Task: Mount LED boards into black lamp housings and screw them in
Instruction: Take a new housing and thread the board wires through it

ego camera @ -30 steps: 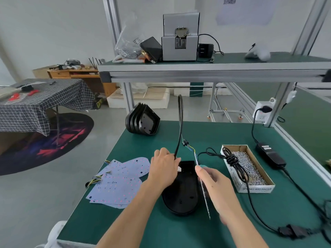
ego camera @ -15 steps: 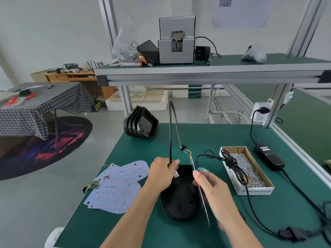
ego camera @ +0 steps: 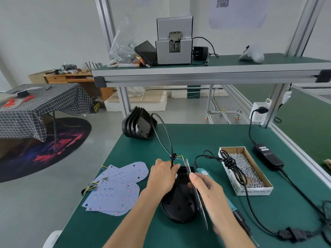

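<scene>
Holding the black cable (ego camera: 171,159) pinched in my left hand (ego camera: 163,175), I keep its sheathed end just above the far rim of the black lamp housing (ego camera: 180,203), which lies open side up on the green bench (ego camera: 206,138) right in front of me. My right hand (ego camera: 208,193) has its grip closed on the LED board (ego camera: 197,192), held on edge so that only its thin silvery rim shows. Its long axis runs from about 12 o'clock, where the coloured wires (ego camera: 181,158) join it, down to 5 o'clock. The housing's own long axis runs nearly the same way, and the board stands along the housing's right edge, touching or very close to it; I cannot tell which. As I judge it, the coming move turns on that: the board has to tip over toward 9 o'clock to lie flat in the cavity, and my right hand is the one placed to do it. The electric screwdriver (ego camera: 222,196) lies under my right wrist, the box of screws (ego camera: 245,171) at 2 o'clock, spare LED boards (ego camera: 114,192) at 9 o'clock, and stacked housings (ego camera: 138,125) at 11 o'clock.
</scene>
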A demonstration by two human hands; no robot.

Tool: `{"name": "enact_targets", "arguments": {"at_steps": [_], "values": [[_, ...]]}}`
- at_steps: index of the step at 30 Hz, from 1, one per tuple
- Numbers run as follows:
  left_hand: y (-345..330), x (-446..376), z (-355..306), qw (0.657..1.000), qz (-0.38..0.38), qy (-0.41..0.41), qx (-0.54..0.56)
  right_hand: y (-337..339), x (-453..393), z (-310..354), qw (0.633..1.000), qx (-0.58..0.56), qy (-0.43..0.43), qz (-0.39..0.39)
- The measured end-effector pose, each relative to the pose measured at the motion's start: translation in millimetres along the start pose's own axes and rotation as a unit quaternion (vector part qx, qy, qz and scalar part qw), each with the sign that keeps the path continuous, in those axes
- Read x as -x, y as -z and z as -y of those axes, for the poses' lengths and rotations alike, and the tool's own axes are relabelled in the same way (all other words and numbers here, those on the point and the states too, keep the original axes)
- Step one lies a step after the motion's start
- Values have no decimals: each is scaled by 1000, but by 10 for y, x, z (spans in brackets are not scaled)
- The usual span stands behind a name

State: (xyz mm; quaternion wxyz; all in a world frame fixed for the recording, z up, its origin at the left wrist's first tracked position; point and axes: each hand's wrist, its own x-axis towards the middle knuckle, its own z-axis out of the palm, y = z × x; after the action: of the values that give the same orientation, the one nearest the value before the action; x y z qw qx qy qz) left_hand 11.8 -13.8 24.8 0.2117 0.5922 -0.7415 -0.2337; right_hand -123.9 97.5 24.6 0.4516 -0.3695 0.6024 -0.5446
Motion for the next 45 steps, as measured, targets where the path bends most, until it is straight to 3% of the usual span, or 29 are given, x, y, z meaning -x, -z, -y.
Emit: {"name": "enact_targets", "arguments": {"at_steps": [4,9,13,17,21,25,32,36,41,43,45], "values": [[-3,-28,-49,999,32,2,-13,-14,7,-19,1000,-5,2,-9],[-35,61,-41,993,-9,-64,-96,-2,65,-68,998,-55,11,-12],[7,135,-41,992,-1,-77,-101,-9,128,-78,996,-87,33,-13],[101,201,-23,994,11,-97,-48,-1,191,-12,995,-74,68,-22],[171,262,-41,992,-86,-80,44,11,237,-1,993,-61,96,-11],[217,297,-73,990,-109,-67,52,-33,270,-10,990,-75,117,-16],[245,403,-142,978,-142,-62,-138,-86,336,36,984,-94,150,3],[202,452,-119,983,-176,-45,1,-102,352,26,984,-87,152,5],[217,452,-102,971,-101,18,218,-54,315,-27,984,-78,160,-3],[268,468,-69,933,-92,23,347,-25,304,-18,983,-86,161,-5],[340,471,-24,874,-55,22,483,5,298,0,982,-104,159,-12]]}}
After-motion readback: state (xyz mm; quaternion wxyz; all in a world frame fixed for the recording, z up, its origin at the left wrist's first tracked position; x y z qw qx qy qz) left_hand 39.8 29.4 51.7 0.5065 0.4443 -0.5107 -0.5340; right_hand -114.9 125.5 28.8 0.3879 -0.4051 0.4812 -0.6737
